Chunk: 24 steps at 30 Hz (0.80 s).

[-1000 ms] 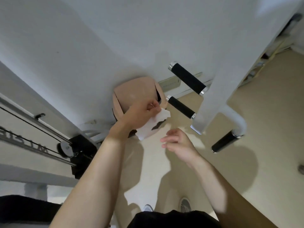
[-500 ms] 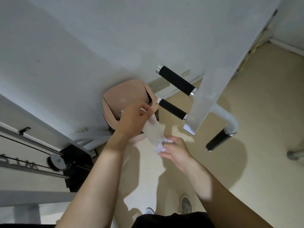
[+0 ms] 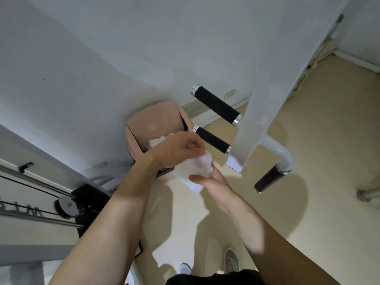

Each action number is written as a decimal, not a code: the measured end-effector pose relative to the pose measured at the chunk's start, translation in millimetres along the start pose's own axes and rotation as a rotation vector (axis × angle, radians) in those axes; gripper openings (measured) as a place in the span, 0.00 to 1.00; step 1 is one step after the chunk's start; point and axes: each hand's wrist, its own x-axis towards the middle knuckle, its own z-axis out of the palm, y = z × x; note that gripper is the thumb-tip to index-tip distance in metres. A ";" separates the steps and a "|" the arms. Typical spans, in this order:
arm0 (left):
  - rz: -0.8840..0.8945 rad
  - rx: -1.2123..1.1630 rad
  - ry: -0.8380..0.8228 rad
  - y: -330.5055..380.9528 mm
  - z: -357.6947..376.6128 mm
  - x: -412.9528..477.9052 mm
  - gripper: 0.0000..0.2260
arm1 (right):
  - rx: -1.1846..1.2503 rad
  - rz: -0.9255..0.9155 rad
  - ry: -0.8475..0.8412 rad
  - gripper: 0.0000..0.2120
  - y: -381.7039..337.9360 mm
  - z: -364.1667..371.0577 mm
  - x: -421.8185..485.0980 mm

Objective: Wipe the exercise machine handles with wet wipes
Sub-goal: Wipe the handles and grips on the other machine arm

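Evidently the wet wipe is being readied rather than used: it hangs crumpled between the two hands, in the air above the floor, and touches no handle yet. The left hand has its fingers curled and pinches the wipe's upper edge, probably so the sheet can be pulled open or bunched into a pad. The right hand lies below it, palm turned up and fingers straight and spread, with the thumb across the wipe's lower part, which looks like a way to support the damp sheet while it is shaped.

Just behind the left hand stands a pink waste bin against the wall, with crumpled white wipes inside, conveniently near for dropping used ones.

To the right, three black foam handles project from the white machine frame: the upper handle, the middle handle, which is nearest the hands, and the lower handle on a curved white tube. Judging by closeness, the middle one is the likely next target. Wrapping the wipe round the grip should clean better than dabbing.
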 end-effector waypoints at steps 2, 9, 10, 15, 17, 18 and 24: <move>0.010 0.080 0.046 1.7 0.1 17.5 0.03 | 0.056 -0.035 0.051 0.22 1.3 -4.5 1.7; 0.127 0.330 0.153 7.2 22.2 91.5 0.05 | 0.187 -0.081 0.194 0.16 18.9 -7.7 7.7; 0.148 0.341 0.133 6.9 26.5 99.4 0.06 | 0.192 -0.063 0.211 0.17 22.1 -6.2 10.8; 0.205 0.574 0.065 -1.4 39.1 129.4 0.05 | 0.372 0.094 0.232 0.17 39.9 2.2 30.6; 0.252 0.709 0.124 2.0 40.1 131.0 0.08 | 0.492 0.179 0.259 0.11 40.3 3.6 35.3; 0.249 0.735 0.187 3.5 40.3 129.8 0.11 | 0.520 0.208 0.269 0.11 40.1 3.9 38.8; 0.145 0.232 0.773 -7.9 50.4 93.9 0.13 | 0.570 0.261 0.340 0.10 29.8 10.3 62.1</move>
